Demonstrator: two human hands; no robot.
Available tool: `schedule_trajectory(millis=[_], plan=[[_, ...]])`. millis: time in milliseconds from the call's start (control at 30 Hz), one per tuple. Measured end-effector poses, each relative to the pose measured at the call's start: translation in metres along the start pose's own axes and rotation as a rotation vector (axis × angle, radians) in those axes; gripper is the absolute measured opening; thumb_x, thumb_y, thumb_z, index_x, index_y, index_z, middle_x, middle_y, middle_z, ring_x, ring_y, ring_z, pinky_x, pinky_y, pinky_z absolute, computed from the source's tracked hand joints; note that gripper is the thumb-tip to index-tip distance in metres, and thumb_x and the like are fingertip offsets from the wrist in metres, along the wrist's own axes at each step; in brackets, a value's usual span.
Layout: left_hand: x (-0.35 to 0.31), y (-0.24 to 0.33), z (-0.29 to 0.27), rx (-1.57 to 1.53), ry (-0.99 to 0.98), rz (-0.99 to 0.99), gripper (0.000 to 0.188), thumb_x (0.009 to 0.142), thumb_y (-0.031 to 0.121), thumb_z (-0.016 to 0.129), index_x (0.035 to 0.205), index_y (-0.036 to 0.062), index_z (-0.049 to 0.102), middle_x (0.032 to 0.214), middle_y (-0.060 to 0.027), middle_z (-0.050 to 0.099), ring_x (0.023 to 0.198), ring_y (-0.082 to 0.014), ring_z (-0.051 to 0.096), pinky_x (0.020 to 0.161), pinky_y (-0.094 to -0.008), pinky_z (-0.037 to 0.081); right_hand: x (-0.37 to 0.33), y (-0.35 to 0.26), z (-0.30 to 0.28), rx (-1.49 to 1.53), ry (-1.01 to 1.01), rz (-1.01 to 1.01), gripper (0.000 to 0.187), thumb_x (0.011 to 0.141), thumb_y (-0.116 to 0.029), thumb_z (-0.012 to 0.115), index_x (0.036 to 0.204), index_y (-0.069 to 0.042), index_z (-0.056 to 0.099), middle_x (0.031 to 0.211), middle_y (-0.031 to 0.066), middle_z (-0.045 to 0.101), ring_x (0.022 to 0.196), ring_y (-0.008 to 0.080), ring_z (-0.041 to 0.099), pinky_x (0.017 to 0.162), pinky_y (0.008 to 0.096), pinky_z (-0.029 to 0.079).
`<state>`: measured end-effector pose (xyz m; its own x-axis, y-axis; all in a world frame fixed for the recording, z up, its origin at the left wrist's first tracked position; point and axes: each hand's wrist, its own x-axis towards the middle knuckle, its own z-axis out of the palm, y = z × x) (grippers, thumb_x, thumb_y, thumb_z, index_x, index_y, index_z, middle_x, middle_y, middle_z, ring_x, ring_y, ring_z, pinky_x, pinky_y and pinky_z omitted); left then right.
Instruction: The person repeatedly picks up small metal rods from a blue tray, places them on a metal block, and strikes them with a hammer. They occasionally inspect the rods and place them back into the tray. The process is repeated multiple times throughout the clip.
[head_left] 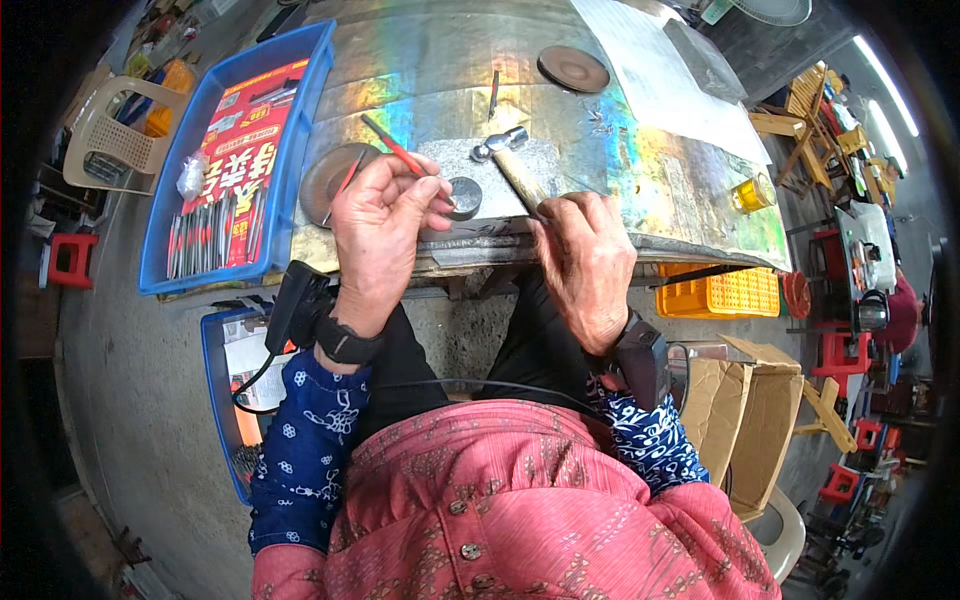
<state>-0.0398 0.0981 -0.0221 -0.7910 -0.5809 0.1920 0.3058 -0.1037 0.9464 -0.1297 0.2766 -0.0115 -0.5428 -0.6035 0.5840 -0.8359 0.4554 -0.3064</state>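
My left hand [385, 230] is closed in a pinch on a thin red tool with a dark end [392, 145], which points up and to the left. A second slim red-and-dark piece [350, 172] shows beside its fingers; whether the two are joined I cannot tell. My right hand [588, 262] has its fingers curled round the lower end of a hammer handle [520, 180]. The hammer head [498, 145] is over a grey slab [430, 150]. Close to my left fingertips, a round dark metal block [466, 200] stands on the slab.
A blue tray [322, 70] at the left holds several slim red-and-silver tools [212, 240]. Brown round discs [573, 68] [318, 190] and a slim dark-red piece [494, 95] lie on the table. A yellow jar [752, 194] stands right. Below are a yellow crate [718, 293] and cardboard box [720, 410].
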Motion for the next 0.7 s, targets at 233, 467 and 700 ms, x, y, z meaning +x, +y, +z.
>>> schedule_trajectory(millis=[233,467,700], plan=[[0.008,-0.011,0.004,0.167,0.003,0.074,0.011,0.091,0.0,0.059,0.102,-0.0039,0.06,0.086,-0.008,0.067,0.071,-0.0092,0.063,0.06,-0.0202,0.053,-0.008,0.013,0.007,-0.025,-0.12,0.107,0.035,0.08,-0.01,0.07,0.112,-0.006,0.058,0.096,0.015,0.056,0.088,0.0357,0.059,0.073,0.0411,0.048],[0.009,-0.014,0.004,0.253,0.002,0.075,0.011,0.092,0.001,0.059,0.102,-0.0028,0.061,0.087,-0.0073,0.067,0.074,-0.0093,0.063,0.062,-0.021,0.053,-0.01,0.015,0.013,0.025,-0.14,0.149,0.037,0.082,-0.011,0.069,0.115,-0.006,0.056,0.096,0.0168,0.055,0.085,0.0383,0.059,0.071,0.0428,0.049],[0.007,-0.013,0.004,0.255,-0.008,0.079,0.012,0.093,0.002,0.059,0.103,-0.0026,0.061,0.087,-0.0071,0.067,0.075,-0.0095,0.064,0.063,-0.0211,0.054,-0.01,0.015,0.014,0.021,-0.143,0.145,0.039,0.081,-0.01,0.069,0.117,-0.005,0.054,0.096,0.0173,0.055,0.085,0.0387,0.059,0.071,0.0431,0.049]])
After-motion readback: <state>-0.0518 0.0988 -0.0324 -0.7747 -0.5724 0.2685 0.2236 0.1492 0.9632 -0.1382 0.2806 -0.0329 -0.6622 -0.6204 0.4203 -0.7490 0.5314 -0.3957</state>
